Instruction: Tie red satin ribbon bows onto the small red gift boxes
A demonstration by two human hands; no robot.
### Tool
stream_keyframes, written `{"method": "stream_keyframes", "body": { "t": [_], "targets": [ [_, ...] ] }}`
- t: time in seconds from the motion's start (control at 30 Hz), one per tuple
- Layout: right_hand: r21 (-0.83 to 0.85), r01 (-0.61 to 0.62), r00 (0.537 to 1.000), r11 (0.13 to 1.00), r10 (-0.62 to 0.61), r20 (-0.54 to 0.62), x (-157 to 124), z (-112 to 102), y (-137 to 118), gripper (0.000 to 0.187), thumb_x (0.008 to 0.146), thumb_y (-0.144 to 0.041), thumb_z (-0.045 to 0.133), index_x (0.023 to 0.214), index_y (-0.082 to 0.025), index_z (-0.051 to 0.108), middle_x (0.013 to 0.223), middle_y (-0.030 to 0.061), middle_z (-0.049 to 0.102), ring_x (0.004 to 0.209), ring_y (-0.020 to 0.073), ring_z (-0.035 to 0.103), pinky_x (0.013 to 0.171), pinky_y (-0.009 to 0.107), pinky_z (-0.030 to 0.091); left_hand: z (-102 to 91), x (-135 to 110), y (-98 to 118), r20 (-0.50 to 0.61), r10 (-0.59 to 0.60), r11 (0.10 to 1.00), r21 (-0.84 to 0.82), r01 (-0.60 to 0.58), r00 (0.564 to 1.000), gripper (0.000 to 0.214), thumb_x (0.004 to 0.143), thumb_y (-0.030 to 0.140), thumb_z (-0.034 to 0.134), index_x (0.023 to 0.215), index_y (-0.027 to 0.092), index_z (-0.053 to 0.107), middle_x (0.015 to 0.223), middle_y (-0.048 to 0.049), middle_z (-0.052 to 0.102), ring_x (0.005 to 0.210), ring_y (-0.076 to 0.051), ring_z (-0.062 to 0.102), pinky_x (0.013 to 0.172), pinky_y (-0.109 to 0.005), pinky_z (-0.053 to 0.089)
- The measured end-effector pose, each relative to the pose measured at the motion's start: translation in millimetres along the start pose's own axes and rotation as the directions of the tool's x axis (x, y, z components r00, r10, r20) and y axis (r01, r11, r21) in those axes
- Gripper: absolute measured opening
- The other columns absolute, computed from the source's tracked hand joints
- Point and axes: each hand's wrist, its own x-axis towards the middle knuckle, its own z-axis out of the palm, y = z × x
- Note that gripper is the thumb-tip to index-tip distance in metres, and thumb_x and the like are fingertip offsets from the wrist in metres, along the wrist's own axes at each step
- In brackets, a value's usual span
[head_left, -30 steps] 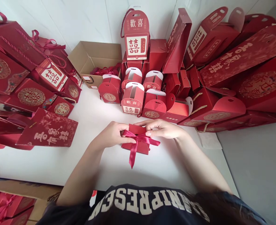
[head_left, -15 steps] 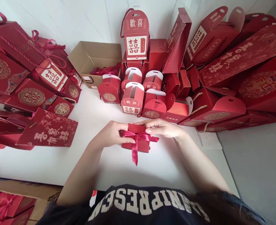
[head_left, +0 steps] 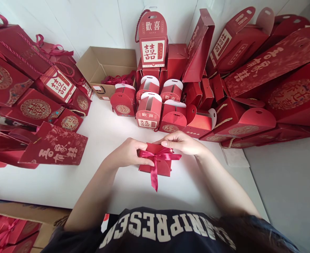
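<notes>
Ribbon (head_left: pixel 154 177), dark pink satin: tied across the box, one end hanging toward the wearer, another pointing right.
Box (head_left: pixel 164 170), small, red: between the two hands over the desk (head_left: pixel 99 121); contact with the desk cannot be told.
Left hand (head_left: pixel 130 153): thumb and fingers pinching the box's left side, thumb on the ribbon.
Right hand (head_left: pixel 182 142): fingers bent, thumb and forefinger closed on the box's far edge.
Small boxes (head_left: pixel 148 109), red: clustered beyond the hands.
Carton (head_left: pixel 119 58), brown: behind, left of centre.
</notes>
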Motion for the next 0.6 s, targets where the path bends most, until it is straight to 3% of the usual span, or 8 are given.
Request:
{"method": "stream_keyframes", "body": {
  "t": [0.17,0.37,0.5,0.6],
  "targets": [
    [0.033,0.022,1.0,0.999,-0.022,0.012,0.9,0.4,1.3,0.049,0.086,-0.056,0.062,0.058,-0.016,0.057,0.084,0.0044,0.074,0.062,0.0121,0.054,0.059,0.027,0.043,2.0,0.5,0.2,-0.008,0.025,1.0,-0.017,-0.026,1.0,0.055,0.067,0.051,0.078,0.058,0.017,0.037,0.056,0.0067,0.033,0.055,-0.007,0.03,0.049,-0.021,0.024],
    [0.112,0.064,0.998,0.992,-0.067,0.021,3.7,4.1,8.5,0.048,0.09,-0.048,0.06,0.054,-0.018,0.049,0.091,0.0071,0.074,0.076,0.0165,0.063,0.066,0.029,0.047,-1.5,0.0,-4.5,0.039,0.076,0.995,-0.071,-0.073,0.996,0.05,0.072,0.047,0.076,0.059,0.016,0.038,0.057,0.0064,0.036,0.055,-0.007,0.032,0.05,-0.021,0.026],
    [0.048,0.185,0.98,0.982,-0.18,-0.089,3.4,4.4,6.1,0.045,0.091,-0.044,0.061,0.055,-0.018,0.051,0.112,0.0095,0.073,0.1,0.0224,0.066,0.083,0.035,0.05,-7.8,-3.1,-8.4,-0.06,0.075,0.997,-0.024,-0.077,0.995,0.051,0.069,0.044,0.079,0.06,0.016,0.038,0.056,0.007,0.036,0.055,-0.007,0.032,0.049,-0.02,0.026],
    [-0.078,0.23,0.963,0.97,-0.239,-0.129,0.5,2.9,-0.6,0.038,0.089,-0.042,0.064,0.06,-0.019,0.056,0.127,0.0094,0.066,0.114,0.0243,0.062,0.095,0.039,0.047,-12.0,-5.1,-8.4,-0.15,0.062,0.998,-0.023,-0.066,0.987,0.045,0.077,0.042,0.074,0.062,0.016,0.04,0.057,0.0067,0.037,0.053,-0.006,0.032,0.047,-0.019,0.026]
  ]
}}
